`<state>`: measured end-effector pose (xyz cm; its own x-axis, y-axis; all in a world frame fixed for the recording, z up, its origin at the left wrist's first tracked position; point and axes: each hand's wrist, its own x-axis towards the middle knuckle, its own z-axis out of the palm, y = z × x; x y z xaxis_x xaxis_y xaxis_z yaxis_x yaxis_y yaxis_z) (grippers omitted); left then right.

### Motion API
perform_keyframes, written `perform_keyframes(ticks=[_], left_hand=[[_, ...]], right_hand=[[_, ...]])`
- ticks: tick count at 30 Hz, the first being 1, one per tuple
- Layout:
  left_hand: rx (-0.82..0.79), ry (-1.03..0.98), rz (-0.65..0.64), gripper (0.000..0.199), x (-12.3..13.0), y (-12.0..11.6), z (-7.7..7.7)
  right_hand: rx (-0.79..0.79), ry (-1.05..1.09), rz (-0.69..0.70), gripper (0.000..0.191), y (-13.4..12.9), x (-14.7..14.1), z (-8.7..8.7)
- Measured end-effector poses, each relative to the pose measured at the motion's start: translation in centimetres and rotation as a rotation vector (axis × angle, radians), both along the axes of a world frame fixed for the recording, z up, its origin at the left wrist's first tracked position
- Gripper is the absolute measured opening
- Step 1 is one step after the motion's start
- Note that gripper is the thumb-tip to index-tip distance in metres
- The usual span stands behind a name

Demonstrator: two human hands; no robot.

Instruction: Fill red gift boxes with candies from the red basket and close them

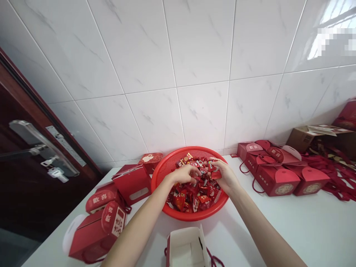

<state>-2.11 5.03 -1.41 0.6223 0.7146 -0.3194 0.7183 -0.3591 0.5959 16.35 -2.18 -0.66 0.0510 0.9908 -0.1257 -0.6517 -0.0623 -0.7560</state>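
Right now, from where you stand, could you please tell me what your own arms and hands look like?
The left hand and right hand wear no gloves. The left forearm and right forearm are slender, with no sleeve, watch or bracelet in view.

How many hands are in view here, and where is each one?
2. The left hand is over the middle of the wrapped sweets in the red basket; the right hand holds a red packet at the basket's right side.
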Motion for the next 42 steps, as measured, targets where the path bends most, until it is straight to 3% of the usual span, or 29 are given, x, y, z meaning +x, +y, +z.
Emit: perform_keyframes(ticks=[5,13,17,22,26,29,31,34,37,42], left_hand=[[0.047,-0.551,0.135,0.037,0.0,0.2,0.8],[0.095,-0.735,0.279,0.037,0.4,-0.2,1.3],[0.168,-0.608,0.289,0.037,0.6,-0.2,1.5],[0.362,-0.210,0.228,0.030,0.7,-0.5,1.4],[0.273,-0.139,0.030,0.027,1.5,-1.4,0.9],[0.204,-0.014,-0.225,0.051,2.9,-2.4,0.0],[0.219,0.102,-0.305,0.063,3.8,-3.0,-0.7],[0.240,0.193,-0.313,0.061,4.6,-3.4,-1.1],[0.241,0.185,-0.312,0.044,4.5,-3.2,-0.6],[0.271,0.133,-0.059,0.020,3.1,-2.4,1.0]], right_hand=[[0.007,0.008,0.015,0.023,0.0,0.1,0.0],[0.020,-0.014,0.038,0.024,-0.1,0.2,0.1],[0.001,-0.026,0.017,0.023,-0.2,0.2,0.3],[0.002,-0.044,0.004,0.020,-0.1,0.2,0.3],[0.019,-0.045,-0.006,0.022,-0.2,0.2,0.4],[0.014,-0.043,-0.012,0.023,-0.2,0.2,0.4],[0.010,-0.057,-0.011,0.023,-0.2,0.2,0.3],[0.017,-0.064,-0.011,0.021,-0.2,0.2,0.3],[0.024,-0.054,-0.009,0.020,-0.1,0.2,0.3],[0.025,-0.053,-0.016,0.022,-0.1,0.1,0.4]])
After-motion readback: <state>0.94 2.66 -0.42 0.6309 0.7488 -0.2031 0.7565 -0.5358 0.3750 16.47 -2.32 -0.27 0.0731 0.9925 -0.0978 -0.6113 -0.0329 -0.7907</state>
